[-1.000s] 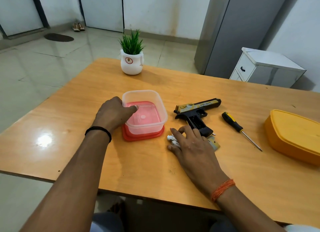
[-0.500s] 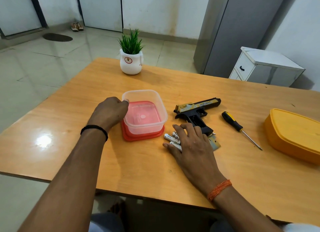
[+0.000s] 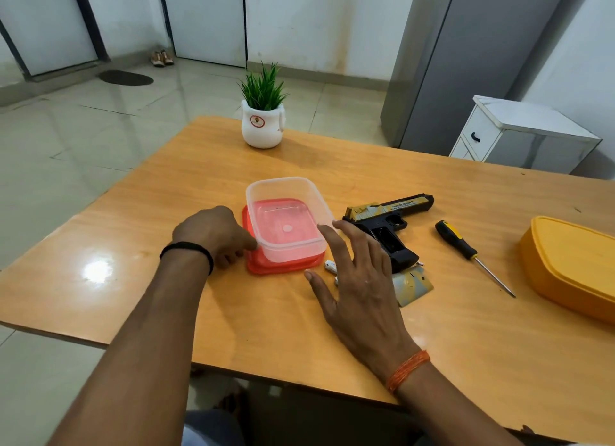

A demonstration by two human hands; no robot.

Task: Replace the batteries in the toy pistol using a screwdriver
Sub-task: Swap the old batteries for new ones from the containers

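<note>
Wooden table (image 3: pixel 332 329), orange-toned grain, glossy; light glare patch at near left.

Toy pistol (image 3: pixel 387 217) lies on its side right of centre, barrel pointing right. Black matte plastic frame, gold camouflage-print slide. Grip open: a dark rectangular battery bay shows. Its cover plate (image 3: pixel 412 285), thin, curved, same gold print, lies flat on the table just beside the grip's base.

White cylindrical batteries (image 3: pixel 330 266) lie between container and pistol grip, mostly hidden under the right hand; count unclear.

Screwdriver (image 3: pixel 472 256) right of pistol, apart from it: black-and-yellow handle, slim steel shank pointing toward the near right.

Clear plastic container (image 3: pixel 286 187), rounded rectangle, translucent walls, sits on its red lid (image 3: pixel 263 267).

Left hand (image 3: pixel 213 236): fingers curled, knuckles up, fingertips against the container's left wall and lid edge; whether it actually grips cannot be told.

Right hand (image 3: pixel 357 276): fingers spread and straight, palm down, above the batteries, holding nothing.

Yellow plastic box (image 3: pixel 572 266), smooth, lidded, far right. White ceramic pot with spiky green plant (image 3: pixel 263 119) at the far edge.
</note>
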